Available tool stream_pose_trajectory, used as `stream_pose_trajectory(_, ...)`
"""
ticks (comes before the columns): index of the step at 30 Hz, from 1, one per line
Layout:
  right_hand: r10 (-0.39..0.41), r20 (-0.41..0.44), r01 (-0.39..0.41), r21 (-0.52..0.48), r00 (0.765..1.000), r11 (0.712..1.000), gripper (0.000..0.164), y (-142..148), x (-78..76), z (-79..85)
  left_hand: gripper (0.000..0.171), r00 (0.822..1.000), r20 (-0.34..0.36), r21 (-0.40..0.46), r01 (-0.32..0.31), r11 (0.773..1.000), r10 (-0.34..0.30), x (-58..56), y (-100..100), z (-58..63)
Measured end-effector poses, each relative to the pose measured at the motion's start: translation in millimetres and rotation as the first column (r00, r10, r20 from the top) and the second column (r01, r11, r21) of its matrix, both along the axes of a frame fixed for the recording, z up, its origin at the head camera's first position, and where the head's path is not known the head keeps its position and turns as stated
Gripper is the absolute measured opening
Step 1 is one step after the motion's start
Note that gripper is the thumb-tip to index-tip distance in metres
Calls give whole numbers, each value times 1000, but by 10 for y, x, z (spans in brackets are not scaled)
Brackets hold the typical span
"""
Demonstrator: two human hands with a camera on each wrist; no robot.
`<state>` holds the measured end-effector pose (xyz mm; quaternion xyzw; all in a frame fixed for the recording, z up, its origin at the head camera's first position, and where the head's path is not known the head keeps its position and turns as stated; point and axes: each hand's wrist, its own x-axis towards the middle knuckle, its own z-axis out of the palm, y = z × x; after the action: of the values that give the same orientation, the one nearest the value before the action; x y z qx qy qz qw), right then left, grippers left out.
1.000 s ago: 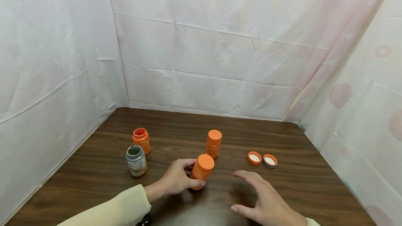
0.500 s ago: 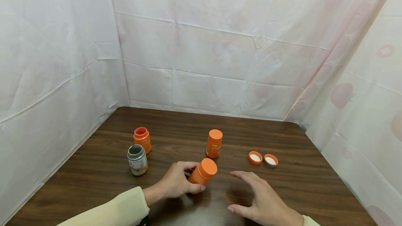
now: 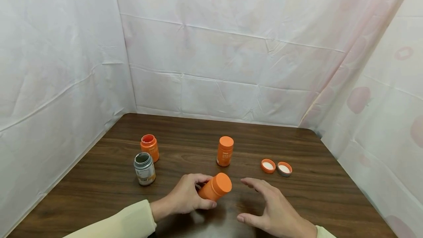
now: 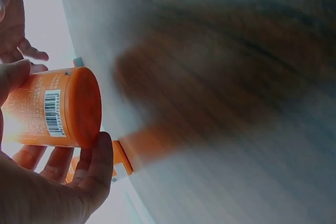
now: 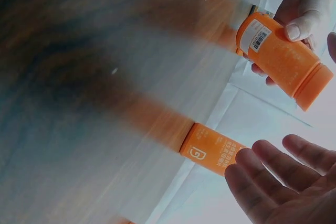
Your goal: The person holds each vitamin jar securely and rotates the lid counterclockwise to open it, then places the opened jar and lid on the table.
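Note:
My left hand point(image 3: 190, 195) grips an orange bottle point(image 3: 216, 187) with its cap on. The bottle is tilted, its cap pointing up and to the right, and in the left wrist view its base point(image 4: 86, 107) hangs above the table. A barcode label point(image 5: 258, 38) shows on its side in the right wrist view. To the right, my right hand point(image 3: 274, 210) hovers with fingers apart, holding nothing and not touching the bottle. Behind them a second capped orange bottle point(image 3: 225, 151) stands upright.
At left on the wooden table point(image 3: 185, 131) stand an uncapped orange bottle point(image 3: 150, 149) and an uncapped grey bottle point(image 3: 144, 170), close together. Two caps, an orange cap point(image 3: 268, 166) and an orange-and-grey cap point(image 3: 284, 169), lie inside-up at right. White curtains point(image 3: 211, 54) surround the table.
The held bottle has tipped further to the right in my left hand, its cap now lower and more to the right. My right hand has drifted slightly left.

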<state>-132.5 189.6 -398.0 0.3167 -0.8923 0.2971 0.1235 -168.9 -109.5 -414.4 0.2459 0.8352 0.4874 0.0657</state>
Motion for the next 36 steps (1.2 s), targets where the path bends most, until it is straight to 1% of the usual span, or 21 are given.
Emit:
stream_pose_trajectory(3,5,4,-5,-10,1000,1000,76,-7,-1,-7,51,1000,-6,-5,3,1000,-3,24,11,12)
stream_pose_trajectory(8,23,-14,-23,-29,1000,999,73,-20,0,-10,50,1000,-11,-8,21,1000,-21,55,29,29)
stream_pose_trajectory(16,48,-44,-51,-65,998,997,73,-40,17,-23,48,1000,2,-3,31,1000,-31,99,56,33)
stream_pose_trajectory(20,53,-21,-55,-89,998,995,72,-52,19,-25,49,999,1,-3,35,999,-35,122,65,37)
stream_pose_trajectory(23,64,-9,-64,-110,998,992,73,-64,12,-21,49,999,-6,-2,43,999,-43,139,74,36)
stream_pose_trajectory(29,108,-45,-112,-118,993,987,72,-81,-5,-18,48,997,-37,9,67,998,-67,175,100,20)
stream_pose_trajectory(34,124,-39,-129,-138,991,982,72,-99,-5,-20,47,994,-70,7,81,997,-80,193,120,8)
stream_pose_trajectory(36,133,-45,-139,-148,990,979,72,-109,-3,-24,47,994,-73,6,85,996,-84,200,124,5)
